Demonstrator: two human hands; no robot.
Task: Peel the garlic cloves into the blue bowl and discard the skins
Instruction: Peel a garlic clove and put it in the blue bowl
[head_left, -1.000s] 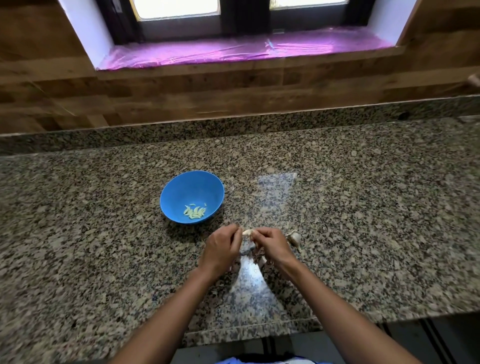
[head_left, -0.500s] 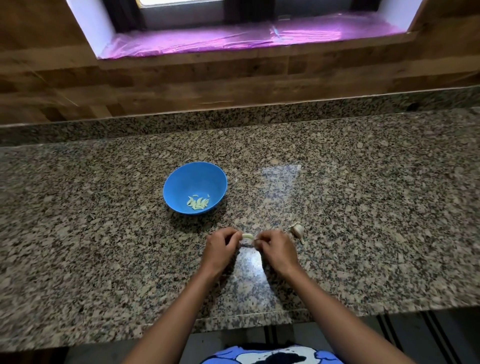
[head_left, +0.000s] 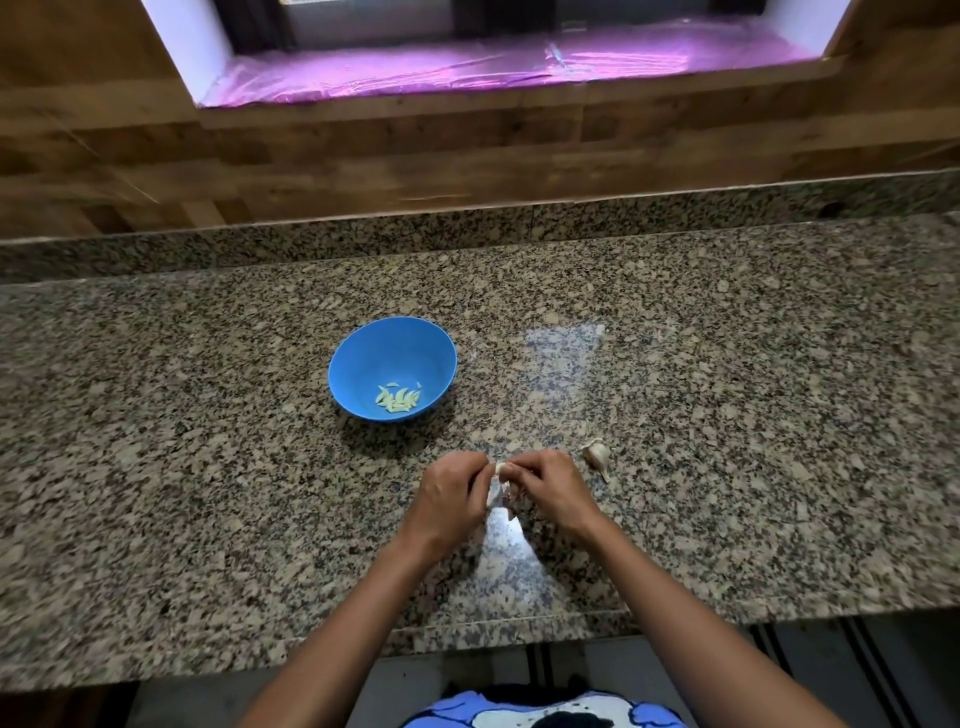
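Note:
A blue bowl (head_left: 392, 364) stands on the granite counter (head_left: 727, 415) and holds several pale peeled cloves (head_left: 397, 399) at its bottom. Just in front of it, my left hand (head_left: 447, 496) and my right hand (head_left: 553, 491) meet with their fingertips pinched on one small garlic clove (head_left: 502, 468). Thin whitish skin (head_left: 497, 491) hangs between the two hands under the clove. A piece of garlic bulb (head_left: 596, 453) lies on the counter to the right of my right hand.
A granite backsplash and a wooden wall rise behind the counter, under a window sill covered in purple film (head_left: 493, 67). The counter's front edge (head_left: 519, 631) runs just below my forearms.
The camera has tilted a little, so the scene sits slightly differently in view. My hands have stayed together on the clove, and loose skin now shows hanging between them.

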